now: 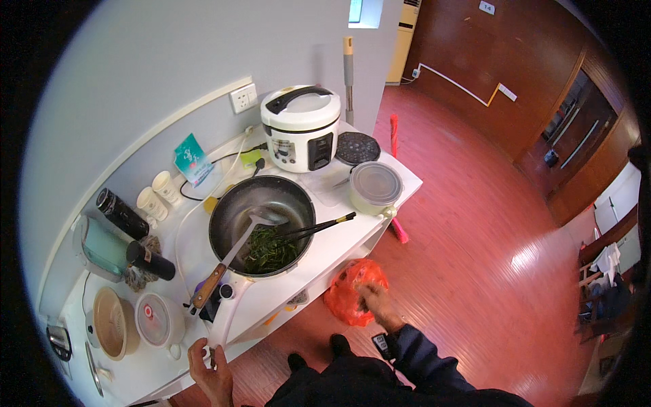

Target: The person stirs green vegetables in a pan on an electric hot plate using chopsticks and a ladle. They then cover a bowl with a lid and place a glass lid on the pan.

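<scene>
My left hand (209, 374) is at the front edge of the white counter, its thumb and fingers around the end of a pan's white handle (229, 313). A small dark part shows between the fingertips. The dark electric wok (274, 196) holds cooked leafy greens (269, 253). A spatula with a wooden grip (209, 286) rests across its rim, and black chopsticks (325, 224) lean over the right side. My right hand (377, 301) is low over a red plastic bag (351, 285) beside the counter. It is blurred, so whether its fingers hold anything is unclear.
Behind the wok stands a white rice cooker (300, 137). A lidded cup (374, 191) sits near the right corner. Leftward are paper cups (151, 204), black bottles (152, 262), a lidded mug (158, 323) and a beige bowl (113, 325). A broom (401, 231) stands past the counter's end.
</scene>
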`<control>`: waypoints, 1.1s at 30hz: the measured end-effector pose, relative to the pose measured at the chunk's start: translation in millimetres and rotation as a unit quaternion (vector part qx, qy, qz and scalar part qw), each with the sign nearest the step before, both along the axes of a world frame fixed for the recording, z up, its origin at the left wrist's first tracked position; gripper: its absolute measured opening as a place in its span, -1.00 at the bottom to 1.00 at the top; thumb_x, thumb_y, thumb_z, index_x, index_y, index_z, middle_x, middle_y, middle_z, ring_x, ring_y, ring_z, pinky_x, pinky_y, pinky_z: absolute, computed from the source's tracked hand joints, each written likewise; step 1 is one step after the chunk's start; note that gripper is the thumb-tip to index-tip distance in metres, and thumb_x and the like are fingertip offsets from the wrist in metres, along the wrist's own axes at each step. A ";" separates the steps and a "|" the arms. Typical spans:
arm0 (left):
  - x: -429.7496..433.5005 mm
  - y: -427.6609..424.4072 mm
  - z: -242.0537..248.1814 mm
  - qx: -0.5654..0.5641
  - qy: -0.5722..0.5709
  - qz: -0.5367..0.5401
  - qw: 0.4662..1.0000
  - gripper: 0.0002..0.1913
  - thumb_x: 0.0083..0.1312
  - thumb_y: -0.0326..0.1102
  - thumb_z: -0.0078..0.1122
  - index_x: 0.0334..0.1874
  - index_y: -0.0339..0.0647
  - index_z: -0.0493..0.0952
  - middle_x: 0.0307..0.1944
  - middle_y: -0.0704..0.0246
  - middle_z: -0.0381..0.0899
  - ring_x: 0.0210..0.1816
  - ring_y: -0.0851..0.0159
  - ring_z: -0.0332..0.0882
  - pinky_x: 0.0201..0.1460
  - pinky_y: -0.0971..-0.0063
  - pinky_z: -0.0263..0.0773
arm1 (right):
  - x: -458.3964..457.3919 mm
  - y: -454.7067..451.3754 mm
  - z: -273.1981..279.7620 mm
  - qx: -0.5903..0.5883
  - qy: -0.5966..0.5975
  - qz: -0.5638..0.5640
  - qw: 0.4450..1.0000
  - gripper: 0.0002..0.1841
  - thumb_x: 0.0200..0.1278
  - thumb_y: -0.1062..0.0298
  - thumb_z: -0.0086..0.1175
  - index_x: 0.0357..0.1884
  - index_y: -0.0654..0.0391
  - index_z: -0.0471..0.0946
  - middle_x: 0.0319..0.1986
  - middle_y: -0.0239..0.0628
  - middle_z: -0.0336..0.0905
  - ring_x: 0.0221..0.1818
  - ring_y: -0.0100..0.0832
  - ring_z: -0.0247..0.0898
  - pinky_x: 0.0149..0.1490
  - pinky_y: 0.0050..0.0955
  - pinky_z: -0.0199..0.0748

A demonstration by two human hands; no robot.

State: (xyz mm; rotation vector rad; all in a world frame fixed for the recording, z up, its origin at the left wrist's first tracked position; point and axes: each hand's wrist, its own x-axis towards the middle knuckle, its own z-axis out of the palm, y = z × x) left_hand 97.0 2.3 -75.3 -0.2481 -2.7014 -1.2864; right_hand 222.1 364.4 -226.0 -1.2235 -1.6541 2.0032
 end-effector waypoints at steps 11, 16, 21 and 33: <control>6.5 37.1 1.6 -0.060 0.205 -0.018 0.977 -0.77 0.27 -0.62 0.11 -0.03 -0.39 0.49 0.03 0.05 0.52 0.12 -0.03 0.47 0.17 0.20 0.40 | -44.1 155.0 70.6 0.146 0.119 -0.150 0.971 -0.75 0.36 0.25 0.08 -0.20 0.29 0.53 -0.51 -0.37 0.48 -0.61 -0.53 0.38 -0.51 -0.53 0.37; 16.8 55.8 8.2 -0.076 0.218 -0.042 0.972 -0.76 0.21 -0.66 0.12 -0.07 -0.38 0.50 0.01 0.04 0.53 0.09 -0.05 0.50 0.16 0.18 0.40 | -62.6 187.1 86.6 0.080 0.085 -0.136 0.984 -0.68 0.32 0.13 0.12 -0.23 0.25 0.53 -0.51 -0.36 0.46 -0.64 -0.53 0.36 -0.58 -0.56 0.23; 21.4 68.1 8.0 -0.071 0.170 -0.043 0.982 -0.75 0.16 -0.69 0.13 -0.10 -0.37 0.51 0.01 0.06 0.54 0.10 -0.04 0.51 0.16 0.17 0.40 | -73.9 201.4 81.1 0.050 0.082 -0.105 0.990 -0.69 0.32 0.11 0.12 -0.30 0.21 0.53 -0.57 -0.36 0.44 -0.70 -0.51 0.34 -0.62 -0.54 0.20; -5.0 56.0 14.5 -0.030 0.180 -0.055 0.982 -0.86 0.23 -0.65 0.11 -0.18 -0.37 0.51 -0.11 0.10 0.58 0.02 0.00 0.54 0.11 0.23 0.41 | -82.6 212.3 80.1 0.031 0.031 -0.167 0.985 -0.69 0.28 0.08 0.12 -0.29 0.17 0.47 -0.60 -0.35 0.41 -0.70 -0.47 0.30 -0.60 -0.46 0.20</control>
